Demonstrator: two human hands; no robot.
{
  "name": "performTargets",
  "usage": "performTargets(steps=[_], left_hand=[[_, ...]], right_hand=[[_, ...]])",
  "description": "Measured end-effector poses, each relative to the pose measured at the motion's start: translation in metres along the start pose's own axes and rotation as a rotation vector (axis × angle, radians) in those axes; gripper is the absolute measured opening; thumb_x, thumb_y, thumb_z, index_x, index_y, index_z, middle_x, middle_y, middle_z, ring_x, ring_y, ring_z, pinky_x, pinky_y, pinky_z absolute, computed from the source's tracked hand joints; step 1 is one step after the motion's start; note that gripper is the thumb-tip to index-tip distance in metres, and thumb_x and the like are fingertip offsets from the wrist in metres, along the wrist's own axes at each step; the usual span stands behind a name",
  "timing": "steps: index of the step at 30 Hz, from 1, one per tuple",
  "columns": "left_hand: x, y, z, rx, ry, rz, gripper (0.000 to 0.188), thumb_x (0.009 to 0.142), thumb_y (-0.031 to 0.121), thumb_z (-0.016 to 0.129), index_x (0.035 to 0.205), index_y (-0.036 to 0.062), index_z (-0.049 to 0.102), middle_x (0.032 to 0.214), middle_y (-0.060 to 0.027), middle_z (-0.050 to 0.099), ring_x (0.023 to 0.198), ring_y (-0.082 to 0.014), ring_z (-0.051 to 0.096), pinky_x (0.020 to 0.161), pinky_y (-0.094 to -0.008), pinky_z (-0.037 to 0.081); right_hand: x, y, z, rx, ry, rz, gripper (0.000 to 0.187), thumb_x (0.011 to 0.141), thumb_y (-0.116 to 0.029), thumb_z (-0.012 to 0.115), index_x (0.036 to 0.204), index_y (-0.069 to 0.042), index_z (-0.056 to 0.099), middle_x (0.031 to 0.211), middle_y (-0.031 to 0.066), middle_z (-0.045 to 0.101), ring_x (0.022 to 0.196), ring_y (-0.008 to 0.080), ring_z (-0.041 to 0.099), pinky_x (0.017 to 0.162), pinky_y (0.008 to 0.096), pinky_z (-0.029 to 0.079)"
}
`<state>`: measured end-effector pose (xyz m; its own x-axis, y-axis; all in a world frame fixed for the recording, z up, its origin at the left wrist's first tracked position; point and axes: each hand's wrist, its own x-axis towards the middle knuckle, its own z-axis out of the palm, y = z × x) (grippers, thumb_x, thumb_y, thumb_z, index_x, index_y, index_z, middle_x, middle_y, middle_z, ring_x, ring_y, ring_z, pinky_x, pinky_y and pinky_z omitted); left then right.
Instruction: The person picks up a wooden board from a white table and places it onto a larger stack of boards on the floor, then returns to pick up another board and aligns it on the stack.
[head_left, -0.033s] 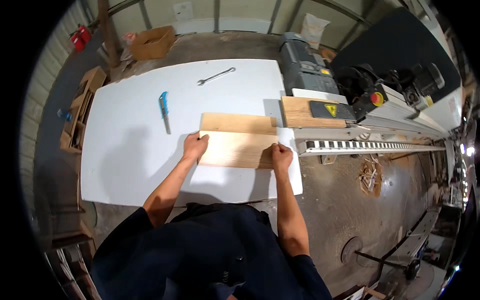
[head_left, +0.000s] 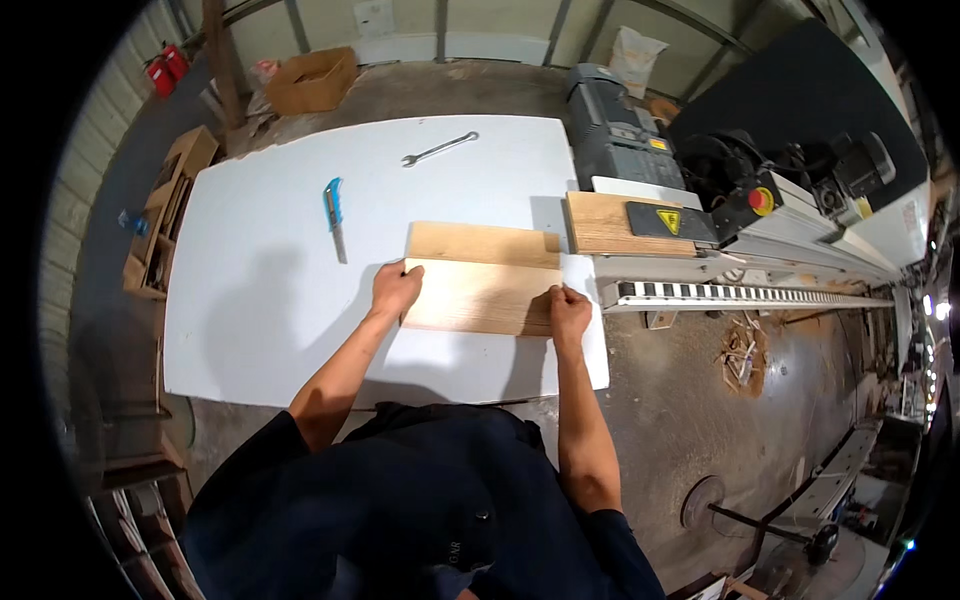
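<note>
A light wooden plank (head_left: 480, 300) is held at both ends over the white tabletop (head_left: 250, 345). My left hand (head_left: 397, 290) grips its left end, the thumb on the upper face. At the opposite end my right hand (head_left: 570, 312) pinches the right edge between thumb and fingers. Just beyond lies a second wooden plank (head_left: 485, 240), its near part covered by the held one. Farther left on the tabletop rests a blue utility knife (head_left: 334, 210), its blade extended toward me. A combination wrench (head_left: 440, 149) lies near the far edge.
At the right stands a machine with a grey motor (head_left: 612, 135), a red stop button (head_left: 760, 202) and a toothed rail (head_left: 740, 295). Another wooden board (head_left: 595, 225) sits on it. Cardboard box (head_left: 312, 82) behind the table; wood scraps (head_left: 742, 355) on the floor.
</note>
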<state>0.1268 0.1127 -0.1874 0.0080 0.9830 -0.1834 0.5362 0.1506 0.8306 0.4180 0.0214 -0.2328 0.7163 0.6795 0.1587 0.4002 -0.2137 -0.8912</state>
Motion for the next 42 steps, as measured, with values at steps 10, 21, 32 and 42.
performTargets(steps=[10,21,32,42], left_hand=[[0.001,0.039,-0.026,0.030,0.080,0.048,0.026,0.079,0.025,0.060,0.091,0.0035,0.067,0.073,-0.0164,0.064,0.070,-0.0283,0.062,0.069,-0.0363,0.047],[0.043,0.036,0.008,0.239,-0.011,0.098,0.042,0.074,0.021,0.062,0.109,0.0021,0.048,0.098,-0.0239,0.059,0.102,-0.0386,0.050,0.087,-0.0434,0.043],[-0.006,0.101,0.056,-0.564,-0.423,-0.032,0.026,0.085,0.012,0.059,0.106,-0.0016,0.055,0.098,-0.0056,0.058,0.088,-0.0174,0.056,0.077,-0.0319,0.048],[-0.035,0.119,-0.052,-0.999,-0.384,0.129,0.029,0.087,0.005,0.054,0.115,-0.0039,0.052,0.106,-0.0115,0.061,0.095,-0.0164,0.059,0.085,-0.0303,0.049]], right_hand=[[0.014,-0.050,-0.005,-0.110,-0.045,-0.172,0.019,0.078,-0.013,0.057,0.074,0.006,0.058,0.053,0.0178,0.044,0.050,0.0181,0.045,0.053,0.0357,0.037],[0.067,-0.049,-0.024,1.179,-0.083,0.713,0.018,0.087,-0.020,0.062,0.094,-0.004,0.057,0.073,0.0059,0.060,0.065,0.0145,0.058,0.059,0.0220,0.047],[-0.014,-0.081,0.001,0.976,-0.453,0.650,0.006,0.083,-0.008,0.061,0.084,-0.002,0.060,0.071,0.0080,0.061,0.060,0.0177,0.057,0.055,0.0270,0.045],[0.008,-0.099,-0.079,0.791,-0.240,0.081,0.053,0.082,-0.020,0.067,0.127,-0.001,0.044,0.112,0.0125,0.057,0.098,0.0188,0.056,0.084,0.0323,0.046]])
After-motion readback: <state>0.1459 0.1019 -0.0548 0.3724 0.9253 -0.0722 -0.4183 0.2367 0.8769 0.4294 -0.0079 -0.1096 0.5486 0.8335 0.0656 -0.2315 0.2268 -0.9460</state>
